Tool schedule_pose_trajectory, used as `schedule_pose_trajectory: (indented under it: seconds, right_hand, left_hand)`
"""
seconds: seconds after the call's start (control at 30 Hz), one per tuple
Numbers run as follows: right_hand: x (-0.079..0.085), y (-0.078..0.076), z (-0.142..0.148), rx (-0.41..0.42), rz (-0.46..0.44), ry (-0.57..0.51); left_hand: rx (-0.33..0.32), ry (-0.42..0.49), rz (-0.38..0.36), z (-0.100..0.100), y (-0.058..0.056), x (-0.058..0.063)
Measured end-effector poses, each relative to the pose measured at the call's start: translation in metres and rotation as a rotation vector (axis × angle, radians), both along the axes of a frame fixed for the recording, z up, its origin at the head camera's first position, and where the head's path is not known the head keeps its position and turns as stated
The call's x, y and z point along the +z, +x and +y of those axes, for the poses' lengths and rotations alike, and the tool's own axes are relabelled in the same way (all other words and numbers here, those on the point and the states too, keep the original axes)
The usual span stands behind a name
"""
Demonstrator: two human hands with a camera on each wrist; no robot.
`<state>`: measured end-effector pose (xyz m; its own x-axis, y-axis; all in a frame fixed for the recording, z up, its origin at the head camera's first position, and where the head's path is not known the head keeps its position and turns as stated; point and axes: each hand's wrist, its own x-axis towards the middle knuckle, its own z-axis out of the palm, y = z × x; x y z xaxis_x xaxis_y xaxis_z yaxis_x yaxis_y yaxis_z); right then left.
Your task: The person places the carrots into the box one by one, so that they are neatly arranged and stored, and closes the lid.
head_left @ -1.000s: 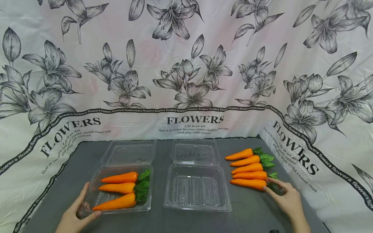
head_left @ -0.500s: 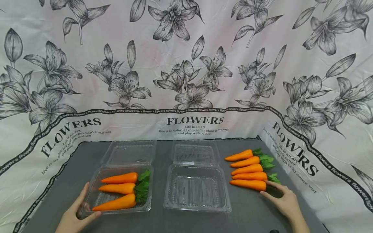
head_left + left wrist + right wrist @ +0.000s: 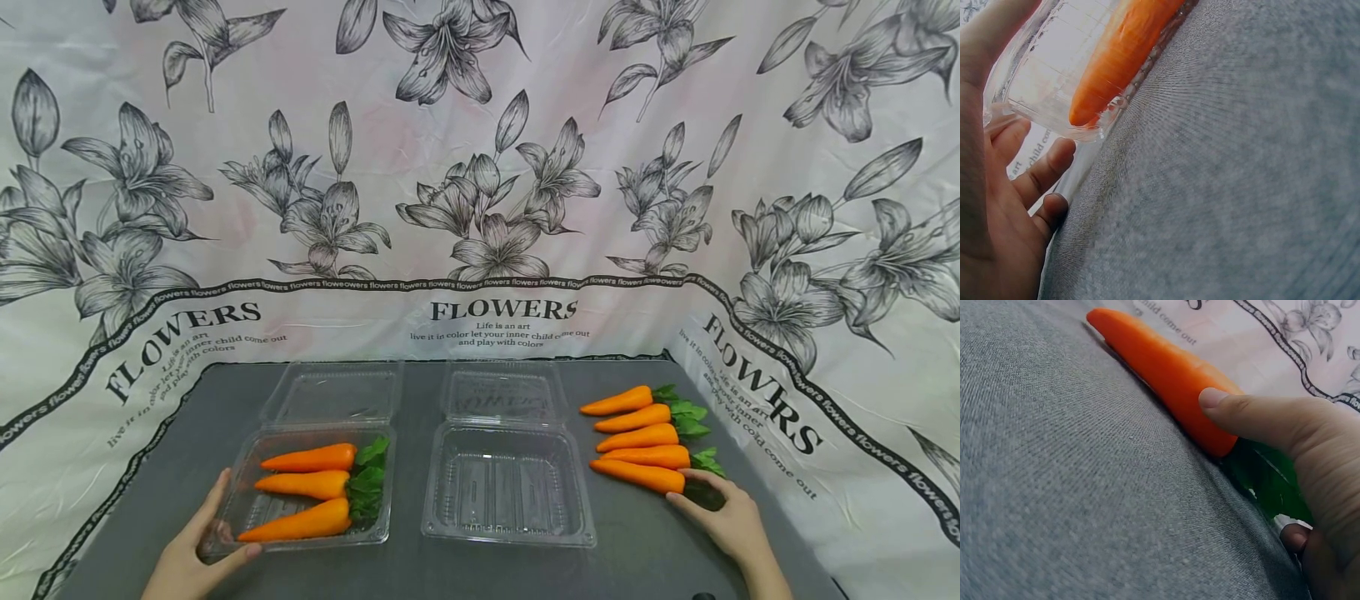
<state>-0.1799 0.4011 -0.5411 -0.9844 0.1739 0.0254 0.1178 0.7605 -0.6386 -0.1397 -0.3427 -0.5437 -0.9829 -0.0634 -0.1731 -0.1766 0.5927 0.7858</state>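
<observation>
In the head view, my left hand holds the near left corner of a clear plastic container, thumb along the front side and fingers at the left. Inside it lie three orange carrots with green leaves. The left wrist view shows the fingers loosely bent beside the container's wall. On the right, my right hand pinches the leafy end of the nearest carrot in a row. Its thumb presses on the orange body, as the right wrist view shows; most other fingers and part of the leaves are hidden.
A second clear container stands open in the middle, holding nothing. Both lids lie folded back toward the flowered cloth behind. Several more carrots lie in a row at the right. A small dark object shows at the front edge.
My right hand shifted slightly left and closed thumb and fingers on the nearest carrot, whose tip has swung a little away from me. The left hand stays at the container.
</observation>
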Motion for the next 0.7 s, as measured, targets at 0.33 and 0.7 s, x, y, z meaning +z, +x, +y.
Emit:
schedule_pose_trajectory:
  seconds: [0.33,0.7]
  right_hand:
    - [-0.0025,-0.0016,0.0018,0.052,-0.015,0.022]
    - [0.0006,-0.0007,0.0021,0.046,-0.04,0.011]
  left_hand:
    - [0.002,-0.01,0.016,-0.0001,0.0017,-0.0003]
    - [0.009,-0.01,-0.008,0.0007,0.0002,0.0021]
